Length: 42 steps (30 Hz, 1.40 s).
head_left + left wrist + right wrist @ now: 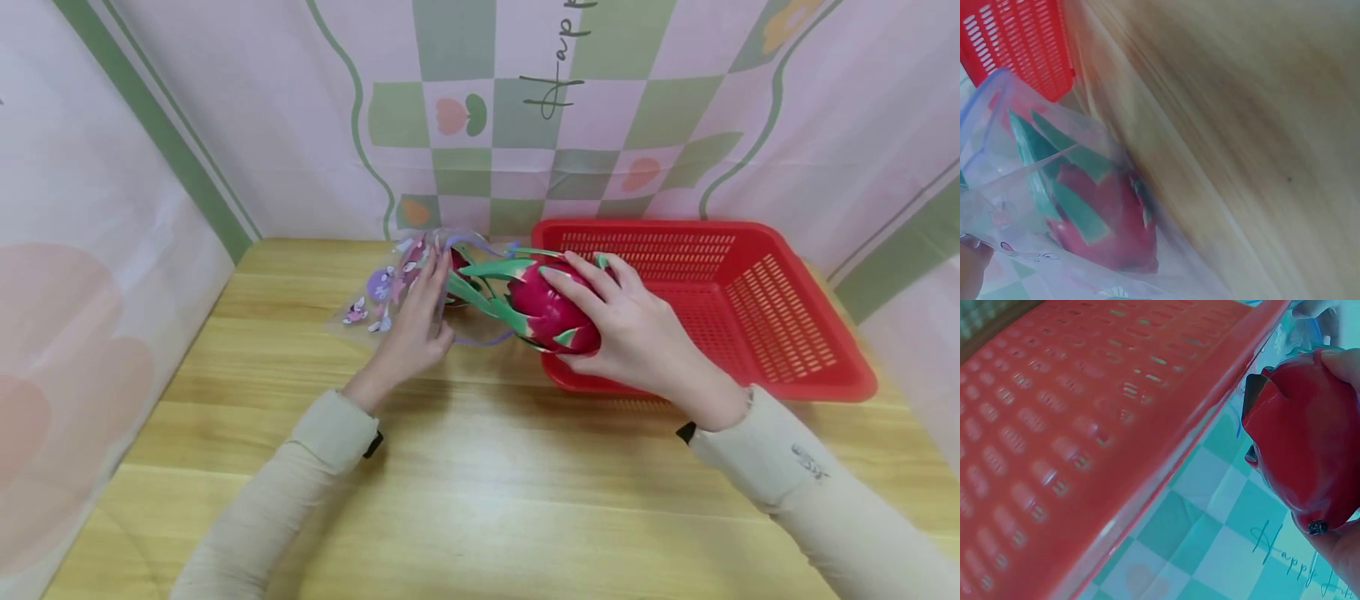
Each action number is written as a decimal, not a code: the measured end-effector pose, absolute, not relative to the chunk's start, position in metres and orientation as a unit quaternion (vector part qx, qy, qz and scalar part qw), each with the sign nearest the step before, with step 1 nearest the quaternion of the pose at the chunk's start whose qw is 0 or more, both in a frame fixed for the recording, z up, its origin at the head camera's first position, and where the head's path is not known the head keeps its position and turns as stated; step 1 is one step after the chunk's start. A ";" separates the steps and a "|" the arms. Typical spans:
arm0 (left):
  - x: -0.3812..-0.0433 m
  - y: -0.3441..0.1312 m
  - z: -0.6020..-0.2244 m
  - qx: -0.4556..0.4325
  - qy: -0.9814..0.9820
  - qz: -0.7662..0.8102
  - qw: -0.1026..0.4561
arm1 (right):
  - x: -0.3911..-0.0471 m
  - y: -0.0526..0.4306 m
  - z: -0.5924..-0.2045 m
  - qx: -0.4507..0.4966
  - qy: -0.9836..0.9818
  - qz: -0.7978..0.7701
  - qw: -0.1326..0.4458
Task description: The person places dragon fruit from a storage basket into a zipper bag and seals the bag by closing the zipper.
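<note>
"What's hidden in the head view?"
"The left hand [417, 325] partly covers the bagged dragon fruit [457, 262]. The right sleeve [765, 450] bears print [810, 462] too small to read."
"And cut off?"
"The backdrop lettering [553, 82], by the top edge."

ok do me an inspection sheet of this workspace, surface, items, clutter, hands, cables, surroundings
Surface: table with light wood grain.
Job's things: clear printed bag with a bagged dragon fruit inside; held dragon fruit, green leaf tips toward the bag's mouth; red perforated basket on the right.
Clutter: nothing seen.
Hands: right hand grips the held dragon fruit; left hand touches the bag, fingers fairly straight.
Cables: nothing seen.
Surroundings: patterned backdrop with green checks and lettering; pale sleeves on both arms.
</note>
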State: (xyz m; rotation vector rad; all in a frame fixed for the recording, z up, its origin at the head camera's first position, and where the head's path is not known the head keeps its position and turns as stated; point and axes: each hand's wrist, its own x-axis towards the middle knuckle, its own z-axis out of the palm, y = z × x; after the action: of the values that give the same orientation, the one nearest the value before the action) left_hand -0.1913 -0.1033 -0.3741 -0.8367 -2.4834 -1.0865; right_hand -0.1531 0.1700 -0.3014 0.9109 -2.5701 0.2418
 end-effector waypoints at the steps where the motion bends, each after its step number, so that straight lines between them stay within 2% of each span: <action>1: -0.191 -0.104 -0.375 -0.290 -0.865 -0.380 0.151 | -0.154 0.168 -0.302 0.329 -0.918 0.085 0.204; 13: -0.189 -0.105 -0.377 -0.252 -0.874 -0.390 0.146 | -0.167 0.155 -0.300 0.340 -0.914 0.066 0.212; 20: -0.189 -0.105 -0.377 -0.260 -0.879 -0.365 0.164 | -0.167 0.142 -0.294 0.360 -0.905 0.052 0.223; 37: -0.193 -0.108 -0.377 -0.284 -0.883 -0.318 0.197 | -0.176 0.113 -0.302 0.336 -0.925 0.067 0.167; 42: -0.192 -0.107 -0.376 -0.275 -0.886 -0.322 0.189 | -0.180 0.109 -0.303 0.329 -0.930 0.068 0.151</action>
State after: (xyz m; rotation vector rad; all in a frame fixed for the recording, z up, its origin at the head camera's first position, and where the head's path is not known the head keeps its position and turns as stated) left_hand -0.1924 -0.1075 -0.3760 -0.7728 -2.4921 -0.9068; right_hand -0.1800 0.1094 -0.3034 0.9440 -2.6706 0.1963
